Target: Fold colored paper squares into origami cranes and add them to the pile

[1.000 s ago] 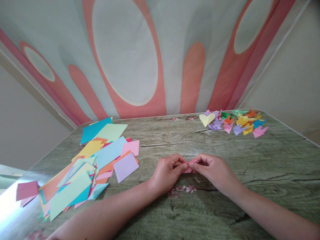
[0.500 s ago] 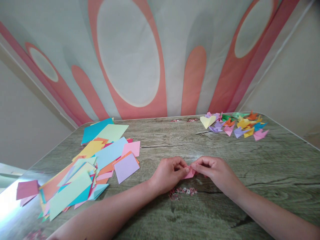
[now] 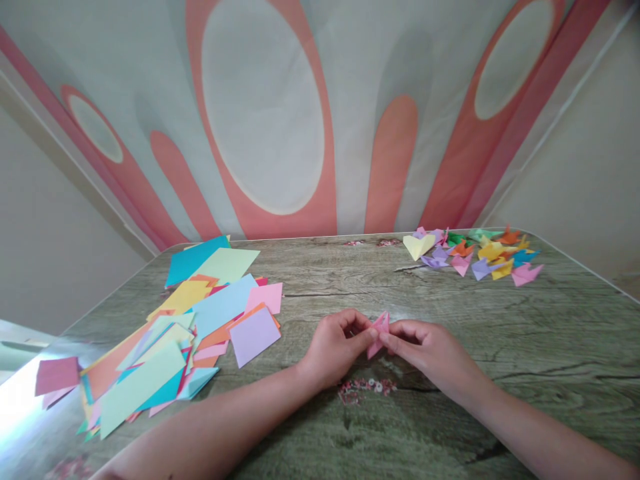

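Observation:
A small folded pink paper [image 3: 379,333] is held between both hands near the middle of the table, its pointed tips facing up. My left hand [image 3: 339,347] pinches its left side between thumb and fingers. On the other side, my right hand [image 3: 420,343] grips the right edge the same way, fingertips close to those of the left. Parts of the paper are hidden behind the thumbs.
Loose coloured sheets [image 3: 143,390] lie heaped on the left of the wooden table [image 3: 320,277], with a lilac square [image 3: 255,337] nearest my left hand. Several small folded paper figures [image 3: 483,269] and a pale yellow heart [image 3: 419,247] sit at the back right.
The pink paper has turned from lying low and flat to standing more upright, with two points now showing on top. My right hand's fingers have closed in lower beside it. The view has shifted slightly.

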{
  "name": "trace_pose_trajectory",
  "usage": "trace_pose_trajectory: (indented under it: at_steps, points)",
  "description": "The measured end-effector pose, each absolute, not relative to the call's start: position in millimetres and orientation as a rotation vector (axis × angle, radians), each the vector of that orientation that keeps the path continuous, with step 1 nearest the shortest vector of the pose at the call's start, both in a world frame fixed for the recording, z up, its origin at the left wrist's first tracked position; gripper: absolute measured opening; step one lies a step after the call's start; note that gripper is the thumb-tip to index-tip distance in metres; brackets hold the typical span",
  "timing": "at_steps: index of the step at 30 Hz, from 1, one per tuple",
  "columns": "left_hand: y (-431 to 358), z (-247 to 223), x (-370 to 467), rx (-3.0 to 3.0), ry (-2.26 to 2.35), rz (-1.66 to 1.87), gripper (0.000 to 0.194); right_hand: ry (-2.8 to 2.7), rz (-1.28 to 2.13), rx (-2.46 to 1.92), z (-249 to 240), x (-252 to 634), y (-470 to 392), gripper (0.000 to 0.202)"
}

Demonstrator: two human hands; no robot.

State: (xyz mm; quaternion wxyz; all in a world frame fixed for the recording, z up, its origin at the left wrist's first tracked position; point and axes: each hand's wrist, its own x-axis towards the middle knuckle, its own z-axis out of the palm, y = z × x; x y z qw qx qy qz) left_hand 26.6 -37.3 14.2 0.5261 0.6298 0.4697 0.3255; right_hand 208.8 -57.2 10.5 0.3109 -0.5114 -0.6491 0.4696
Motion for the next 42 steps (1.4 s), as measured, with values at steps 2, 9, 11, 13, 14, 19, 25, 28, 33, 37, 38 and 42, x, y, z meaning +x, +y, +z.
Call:
trace_pose_trajectory:
  at_steps: [2,9,11,13,14,19,25,28,33,37,38,42]
  points:
    - [-36,12,27,1.414,1.058,0.781,0.025,-1.702,1.207,-1.395,10,208,-58,0.030]
    - [-34,9,27,1.365,1.005,0.736,0.028,-1.659,1.144,-1.486,7,207,-58,0.032]
    - [-34,8,27,1.367,1.018,0.726,0.028,-1.638,1.156,-1.485,6,207,-58,0.033]
    - [-35,7,27,1.359,1.025,0.726,0.027,-1.607,1.188,-1.465,5,206,-58,0.034]
    - [-35,6,26,1.359,1.028,0.727,0.027,-1.590,1.205,-1.453,4,206,-58,0.033]
    - [-35,2,25,1.408,1.061,0.726,0.022,-1.570,1.272,-1.437,3,204,-59,0.035]
    - [-34,-2,28,1.396,1.095,0.816,0.019,-1.651,1.271,-1.441,-5,202,-56,0.039]
    - [-31,-7,29,1.340,1.090,0.815,0.021,-1.693,1.293,-1.451,-13,204,-50,0.042]
    - [-29,-13,29,1.279,1.045,0.808,0.026,-1.816,1.213,-1.526,-10,203,-49,0.044]
    - [-30,-6,25,1.348,1.040,0.889,0.027,-1.776,1.156,-1.529,-9,193,-55,0.043]
    - [-30,-4,23,1.359,1.032,0.904,0.028,-1.718,1.180,-1.525,-11,190,-56,0.044]
    - [-29,3,18,1.333,1.031,0.967,0.028,-1.528,1.198,-1.541,-21,178,-61,0.045]
